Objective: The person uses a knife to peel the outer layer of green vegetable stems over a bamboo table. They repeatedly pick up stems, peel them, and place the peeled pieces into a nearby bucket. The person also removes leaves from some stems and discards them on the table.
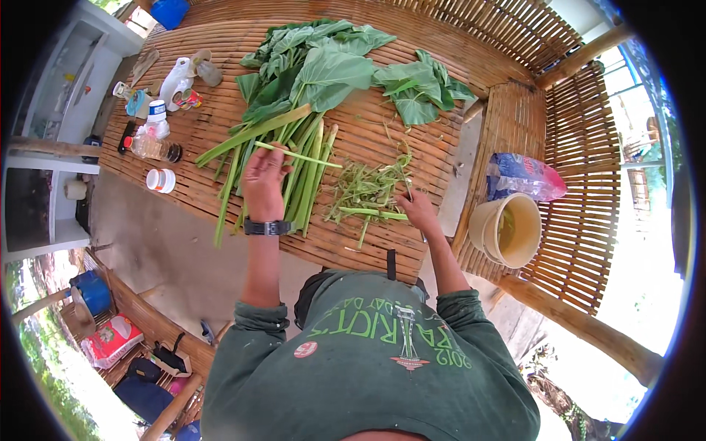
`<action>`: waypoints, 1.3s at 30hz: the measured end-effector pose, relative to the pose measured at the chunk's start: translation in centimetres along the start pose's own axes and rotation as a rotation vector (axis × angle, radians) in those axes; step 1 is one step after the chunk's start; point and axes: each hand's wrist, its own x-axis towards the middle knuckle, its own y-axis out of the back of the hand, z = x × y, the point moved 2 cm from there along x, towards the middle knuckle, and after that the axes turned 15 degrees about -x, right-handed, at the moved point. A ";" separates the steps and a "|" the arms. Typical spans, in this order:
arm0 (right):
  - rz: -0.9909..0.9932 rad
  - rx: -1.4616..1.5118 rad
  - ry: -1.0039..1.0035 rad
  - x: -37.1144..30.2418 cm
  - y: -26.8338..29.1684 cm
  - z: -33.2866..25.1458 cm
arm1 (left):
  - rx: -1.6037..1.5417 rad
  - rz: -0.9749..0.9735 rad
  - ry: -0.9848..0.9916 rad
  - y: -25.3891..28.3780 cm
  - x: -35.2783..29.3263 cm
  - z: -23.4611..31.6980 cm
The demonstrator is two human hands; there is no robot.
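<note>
Over bamboo table (434,158), mid-frame, pinches likely light, snappable stalk (315,159) in left hand (265,169), best by one end, apart from right hand (421,209) of unclear hold.

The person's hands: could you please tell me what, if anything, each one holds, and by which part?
The left hand pinches a thin green stalk near its left end. What the right hand grips, if anything, is too small to tell.

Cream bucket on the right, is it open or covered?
The bucket is open: no lid covers its mouth, and something greenish shows inside.
</note>
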 end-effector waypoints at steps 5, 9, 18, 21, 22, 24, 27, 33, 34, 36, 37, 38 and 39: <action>0.222 -0.387 0.008 -0.3 -1.2 0.5 | 0.279 -0.038 -0.296 -0.2 0.5 3.8; 0.362 -0.282 0.144 -3.6 2.5 -8.1 | 0.409 -0.167 -0.358 -2.8 -2.1 1.9; 0.272 0.300 0.551 -11.0 9.0 -21.9 | 0.594 -0.413 -0.492 -7.7 -6.5 -1.5; 0.245 0.310 0.542 -11.5 9.4 -22.5 | 0.640 -0.458 -0.514 -8.7 -7.1 -1.1; 0.257 0.307 0.550 -11.5 9.4 -22.4 | 0.652 -0.462 -0.521 -8.9 -7.3 -1.0; 0.279 0.302 0.567 -11.4 9.2 -22.2 | 0.659 -0.468 -0.537 -9.2 -7.4 -1.0; 0.269 0.319 0.564 -11.4 9.2 -22.2 | 0.659 -0.476 -0.566 -9.1 -7.4 -0.9; -0.110 0.811 0.164 -9.9 8.2 -19.7 | 0.498 -0.404 -0.412 -8.0 -7.4 -1.5; -0.090 0.813 0.105 -9.3 8.2 -18.9 | 0.359 -0.366 -0.300 -7.8 -7.4 -1.9; -0.061 0.812 -0.034 -7.6 7.8 -16.1 | 0.198 -0.298 -0.176 -6.6 -6.8 -2.0; -0.009 0.808 -0.080 -6.4 7.2 -13.8 | 0.168 -0.265 -0.134 -6.1 -6.2 -1.5; 0.035 0.802 -0.125 -5.3 6.3 -11.1 | 0.141 -0.225 -0.095 -5.8 -5.8 -0.5; 0.092 0.812 -0.174 -4.2 5.1 -7.5 | 0.111 -0.199 -0.060 -5.7 -5.5 0.2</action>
